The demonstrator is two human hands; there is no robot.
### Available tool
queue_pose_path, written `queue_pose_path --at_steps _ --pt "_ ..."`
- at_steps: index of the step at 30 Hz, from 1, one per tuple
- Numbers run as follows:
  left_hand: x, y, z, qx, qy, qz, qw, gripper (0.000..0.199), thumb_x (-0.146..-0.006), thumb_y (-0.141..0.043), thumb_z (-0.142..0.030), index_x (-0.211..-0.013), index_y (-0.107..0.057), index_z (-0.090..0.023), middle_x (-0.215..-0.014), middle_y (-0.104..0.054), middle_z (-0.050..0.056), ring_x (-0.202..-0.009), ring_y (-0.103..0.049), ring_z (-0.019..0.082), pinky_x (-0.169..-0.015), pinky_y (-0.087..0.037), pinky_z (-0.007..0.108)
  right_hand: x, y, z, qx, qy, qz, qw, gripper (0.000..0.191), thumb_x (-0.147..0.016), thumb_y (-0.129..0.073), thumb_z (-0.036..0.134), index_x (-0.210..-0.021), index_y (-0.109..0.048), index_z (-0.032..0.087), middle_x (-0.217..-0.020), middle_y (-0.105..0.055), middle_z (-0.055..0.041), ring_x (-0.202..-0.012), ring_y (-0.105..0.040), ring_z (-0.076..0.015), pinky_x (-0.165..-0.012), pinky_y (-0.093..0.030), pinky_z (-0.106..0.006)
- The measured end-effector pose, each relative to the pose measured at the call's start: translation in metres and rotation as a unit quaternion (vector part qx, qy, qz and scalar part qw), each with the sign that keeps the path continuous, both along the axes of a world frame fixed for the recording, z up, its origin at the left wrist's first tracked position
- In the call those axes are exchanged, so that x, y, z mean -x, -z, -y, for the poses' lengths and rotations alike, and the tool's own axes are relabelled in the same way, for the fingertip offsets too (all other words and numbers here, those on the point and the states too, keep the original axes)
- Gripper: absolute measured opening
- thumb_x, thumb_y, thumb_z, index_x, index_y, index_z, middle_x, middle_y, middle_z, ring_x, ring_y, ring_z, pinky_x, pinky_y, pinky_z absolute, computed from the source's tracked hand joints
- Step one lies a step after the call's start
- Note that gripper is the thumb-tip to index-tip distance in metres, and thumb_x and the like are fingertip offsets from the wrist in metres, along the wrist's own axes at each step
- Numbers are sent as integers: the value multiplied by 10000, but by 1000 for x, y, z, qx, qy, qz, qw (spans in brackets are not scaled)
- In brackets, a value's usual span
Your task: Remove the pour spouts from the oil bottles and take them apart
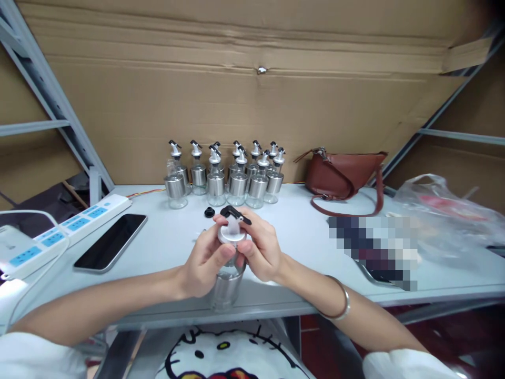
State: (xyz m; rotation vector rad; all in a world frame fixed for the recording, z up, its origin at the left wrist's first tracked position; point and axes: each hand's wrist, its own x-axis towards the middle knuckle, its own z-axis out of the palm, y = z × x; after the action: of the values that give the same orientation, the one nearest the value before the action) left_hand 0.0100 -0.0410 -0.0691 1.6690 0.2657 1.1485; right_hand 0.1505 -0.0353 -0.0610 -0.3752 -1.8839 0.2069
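Note:
Close to the table's front edge stands a glass oil bottle [228, 287] with a metal sleeve around its body. On its neck sits a white and silver pourer cap [232, 235] with a black flip lever [235, 215]. My left hand [205, 258] grips the cap from the left, thumb in front. From the right, my right hand [262, 246] closes on the same cap, with its thumb also in front. The fingers behind the cap are partly hidden. Just beyond my hands a small black stopper [209, 211] lies on the table.
Several similar bottles [238, 184] with pourers stand at the back; the front left one [176, 188] shows no pourer. A phone [111, 243] and power strip [65, 234] lie left. A brown bag [343, 176], a plastic bag [445, 221] and a blurred-out object [374, 252] are right.

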Motion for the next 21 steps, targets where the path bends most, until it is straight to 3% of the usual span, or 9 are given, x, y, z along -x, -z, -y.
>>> queue_pose_path --at_steps 4,6,11,16,21 --pt "-2 -4 3 -19 -14 12 1000 421 -871 -470 -575 -777 -509 -167 -569 -535 6 -504 -519 123 -480 -439 233 1 -4 6 75 -6 -10 997 470 -920 -348 559 -1015 -621 188 -884 -612 -92 -734 -628 -190 -610 -571 -332" --pt "-3 -7 4 -11 -20 11 1000 449 -867 -466 -589 -740 -518 -161 -561 -528 5 -487 -498 113 -480 -435 232 1 -7 7 117 -25 -19 993 497 -901 -366 592 -981 -633 181 -831 -581 -72 -625 -611 -154 -501 -549 -279" --pt "-5 -8 6 3 -2 -19 1000 532 -855 -408 -652 -717 -522 -151 -563 -549 35 -536 -543 153 -558 -474 287 -1 -14 7 204 -95 -46 973 449 -890 -435 563 -965 -645 174 -823 -520 -27 -388 -528 -49 -259 -362 -161" --pt "-6 -4 9 12 -10 -16 1000 488 -870 -423 -620 -784 -515 -148 -621 -566 41 -594 -552 154 -560 -449 268 0 -7 9 225 -85 -77 968 426 -892 -447 548 -938 -660 182 -789 -596 -33 -330 -503 -56 -243 -334 -180" --pt "-4 -7 10 -21 -14 -61 998 494 -879 -411 -614 -791 -532 -143 -664 -579 57 -641 -543 150 -566 -434 257 8 3 13 223 -31 -190 956 445 -854 -472 600 -880 -650 194 -848 -662 -60 -587 -647 -153 -449 -535 -251"
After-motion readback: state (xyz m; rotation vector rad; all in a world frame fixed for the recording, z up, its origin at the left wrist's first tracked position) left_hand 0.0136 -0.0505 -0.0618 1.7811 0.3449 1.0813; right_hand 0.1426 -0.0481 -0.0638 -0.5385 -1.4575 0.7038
